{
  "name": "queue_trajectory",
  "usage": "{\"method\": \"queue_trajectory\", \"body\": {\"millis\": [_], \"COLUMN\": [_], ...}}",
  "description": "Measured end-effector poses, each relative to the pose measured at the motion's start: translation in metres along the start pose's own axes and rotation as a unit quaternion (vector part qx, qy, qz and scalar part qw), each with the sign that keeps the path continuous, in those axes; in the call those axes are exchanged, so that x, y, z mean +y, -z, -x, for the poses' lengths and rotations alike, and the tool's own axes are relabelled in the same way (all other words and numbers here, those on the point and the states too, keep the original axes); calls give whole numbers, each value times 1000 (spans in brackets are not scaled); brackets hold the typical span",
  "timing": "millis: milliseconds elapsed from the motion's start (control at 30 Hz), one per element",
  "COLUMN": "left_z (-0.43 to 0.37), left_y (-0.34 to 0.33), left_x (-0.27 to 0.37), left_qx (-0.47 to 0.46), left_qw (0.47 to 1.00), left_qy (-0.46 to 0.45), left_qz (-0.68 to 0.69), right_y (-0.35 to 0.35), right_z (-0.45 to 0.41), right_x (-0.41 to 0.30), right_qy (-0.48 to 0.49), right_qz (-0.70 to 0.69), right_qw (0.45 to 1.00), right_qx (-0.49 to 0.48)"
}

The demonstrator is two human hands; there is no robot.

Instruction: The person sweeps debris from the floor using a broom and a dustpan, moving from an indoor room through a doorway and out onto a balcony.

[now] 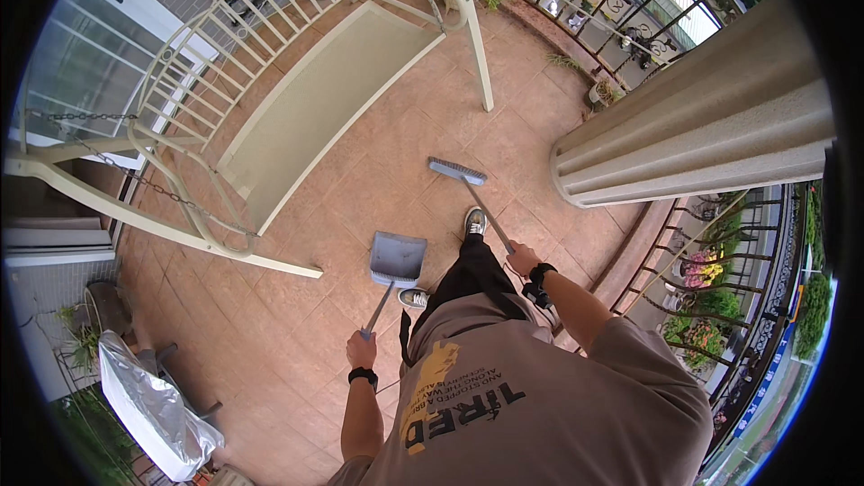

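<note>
My left hand (361,349) is closed around the handle of a long-handled dustpan. The grey dustpan (398,257) lies on the tiled floor (304,324) in front of my feet, left of my forward shoe. With my right hand (523,258) I grip the stick of a broom. The broom's grey-blue head (457,171) rests on the tiles beyond my forward shoe (475,221), its bristles facing away from me. Broom head and dustpan are apart. My other shoe (413,298) is just beside the dustpan's handle end.
A cream metal swing bench (331,94) stands ahead on the left, its leg (283,265) reaching towards the dustpan. A fluted column (688,108) rises at the right, beside a low kerb with iron railings (709,256). Foil-covered furniture (152,405) stands at lower left.
</note>
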State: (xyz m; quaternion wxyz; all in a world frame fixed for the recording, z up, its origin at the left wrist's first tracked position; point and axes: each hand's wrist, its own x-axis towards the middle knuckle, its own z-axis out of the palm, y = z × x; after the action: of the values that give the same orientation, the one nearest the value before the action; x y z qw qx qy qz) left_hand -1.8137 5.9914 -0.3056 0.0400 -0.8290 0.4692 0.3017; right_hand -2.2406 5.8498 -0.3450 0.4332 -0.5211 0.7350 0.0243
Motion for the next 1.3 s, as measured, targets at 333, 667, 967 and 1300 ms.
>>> {"method": "queue_trajectory", "body": {"millis": [333, 667, 967, 1300], "left_z": [-14, -14, 9, 45], "left_y": [21, 29, 13, -34], "left_x": [-7, -1, -3, 74], "left_qx": [19, -2, 26, 145], "left_qw": [999, 998, 972, 868], "left_qy": [3, 46, 197, 423], "left_qz": [40, 43, 130, 216], "right_y": [43, 95, 133, 72], "right_z": [52, -40, -231, -251], "right_x": [-68, -90, -149, -305], "right_qy": [-100, -147, -147, 6], "right_qz": [-165, -326, -330, -41], "right_qw": [961, 926, 929, 974], "right_qx": [-197, -123, -75, -224]}}
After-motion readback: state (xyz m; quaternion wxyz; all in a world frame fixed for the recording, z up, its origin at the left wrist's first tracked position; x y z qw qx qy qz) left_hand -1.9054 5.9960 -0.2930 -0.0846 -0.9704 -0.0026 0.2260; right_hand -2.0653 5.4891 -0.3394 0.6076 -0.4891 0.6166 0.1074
